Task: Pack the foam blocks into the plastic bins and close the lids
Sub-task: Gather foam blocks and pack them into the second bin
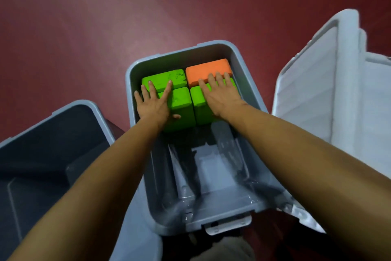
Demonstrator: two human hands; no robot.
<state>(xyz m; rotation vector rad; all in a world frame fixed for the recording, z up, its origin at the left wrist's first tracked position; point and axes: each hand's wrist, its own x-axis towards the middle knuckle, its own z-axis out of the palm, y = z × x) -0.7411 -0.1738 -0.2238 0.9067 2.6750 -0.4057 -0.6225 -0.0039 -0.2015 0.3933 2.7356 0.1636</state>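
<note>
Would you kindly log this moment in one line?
left hand flat on two green blocks | right hand flat across green block, orange block | middle bin open

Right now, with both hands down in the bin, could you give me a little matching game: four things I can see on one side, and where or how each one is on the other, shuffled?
Things:
1. orange block
2. left hand
3. bin on the left
4. white lid

Places or states:
A. propped up at the right
B. flat on the green blocks
C. no blocks seen inside
D. far right corner of the middle bin

Pairs: 1-D, 2-B, 3-C, 4-A.
</note>
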